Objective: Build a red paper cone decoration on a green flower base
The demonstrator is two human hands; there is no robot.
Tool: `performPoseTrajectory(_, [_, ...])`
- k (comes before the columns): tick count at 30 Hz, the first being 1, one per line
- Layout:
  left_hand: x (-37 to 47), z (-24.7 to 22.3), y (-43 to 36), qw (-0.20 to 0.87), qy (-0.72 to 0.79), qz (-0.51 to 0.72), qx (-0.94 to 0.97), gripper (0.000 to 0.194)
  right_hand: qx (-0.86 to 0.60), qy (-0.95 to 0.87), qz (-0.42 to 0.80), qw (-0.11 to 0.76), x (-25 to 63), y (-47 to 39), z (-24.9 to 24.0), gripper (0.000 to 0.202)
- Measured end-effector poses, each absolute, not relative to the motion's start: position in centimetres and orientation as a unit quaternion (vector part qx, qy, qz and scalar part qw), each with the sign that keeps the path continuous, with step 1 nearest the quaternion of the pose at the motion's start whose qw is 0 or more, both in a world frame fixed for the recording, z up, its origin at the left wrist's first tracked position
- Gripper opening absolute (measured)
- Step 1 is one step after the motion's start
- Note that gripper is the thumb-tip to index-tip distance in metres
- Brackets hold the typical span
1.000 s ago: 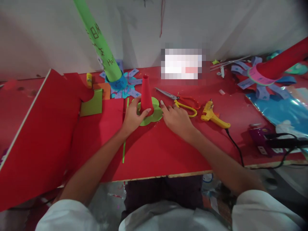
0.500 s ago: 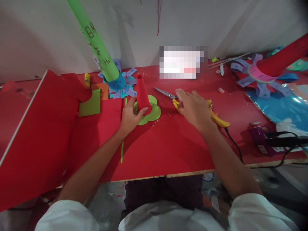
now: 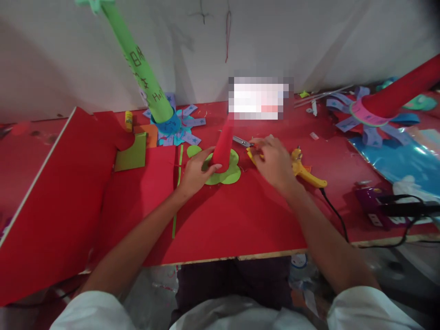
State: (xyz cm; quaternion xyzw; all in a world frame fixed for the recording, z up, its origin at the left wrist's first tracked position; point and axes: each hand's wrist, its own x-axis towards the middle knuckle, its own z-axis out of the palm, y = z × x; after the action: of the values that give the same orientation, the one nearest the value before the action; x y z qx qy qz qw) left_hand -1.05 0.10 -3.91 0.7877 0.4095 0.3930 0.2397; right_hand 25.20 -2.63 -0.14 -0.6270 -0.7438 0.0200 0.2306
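Note:
My left hand is closed around the lower part of a red paper cone, which leans slightly right. The cone's base is on a green flower-shaped paper piece with rounded petals. Over the yellow handles of a pair of scissors, my right hand has its fingers curled against them; the hand hides part of the handles. Just right of that hand lies a yellow glue gun with a black cord. A thin green paper strip runs beside my left wrist.
A green paper tube stands on a blue flower base behind. A red tube leans at the right. Folded red board, green paper and a glue stick are left. A purple box sits near the front right edge.
My left hand has moved right with the red cone and green flower, and the cone now tilts right. My right hand has come down and curled its fingers at the scissors' handles.

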Motion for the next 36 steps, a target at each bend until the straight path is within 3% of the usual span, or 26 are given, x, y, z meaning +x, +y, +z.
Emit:
performPoseTrajectory(4, [-1.3, -3.9, 0.0, 0.163, 0.422, 0.406, 0.794, 0.043, -0.555, -0.778, 0.103, 0.277, 21.5, -3.9, -1.7, 0.036])
performPoseTrajectory(13, [-1.2, -3.6, -0.9, 0.215, 0.425, 0.406, 0.78, 0.04, -0.533, -0.762, 0.148, 0.335, 20.8, -4.4, -2.9, 0.045])
performPoseTrajectory(18, [-3.9, -3.6, 1.1, 0.114, 0.491, 0.495, 0.708, 0.028, -0.55, -0.743, 0.143, 0.353, 21.4, -4.2, -2.9, 0.045])
performPoseTrajectory(22, [-6.6, -5.2, 3.8, 0.05, 0.537, 0.451, 0.711, 0.032, -0.56, -0.729, 0.14, 0.368, 21.6, -4.1, -2.6, 0.042])
performPoseTrajectory(26, [-7.3, -6.5, 4.7, 0.078, 0.534, 0.412, 0.734, 0.029, -0.555, -0.727, 0.132, 0.382, 21.7, -4.2, -2.2, 0.037])
performPoseTrajectory(36, [-6.0, -4.5, 2.9, 0.186, 0.468, 0.531, 0.681, 0.035, -0.581, -0.684, 0.125, 0.423, 21.8, -5.2, -0.6, 0.038])
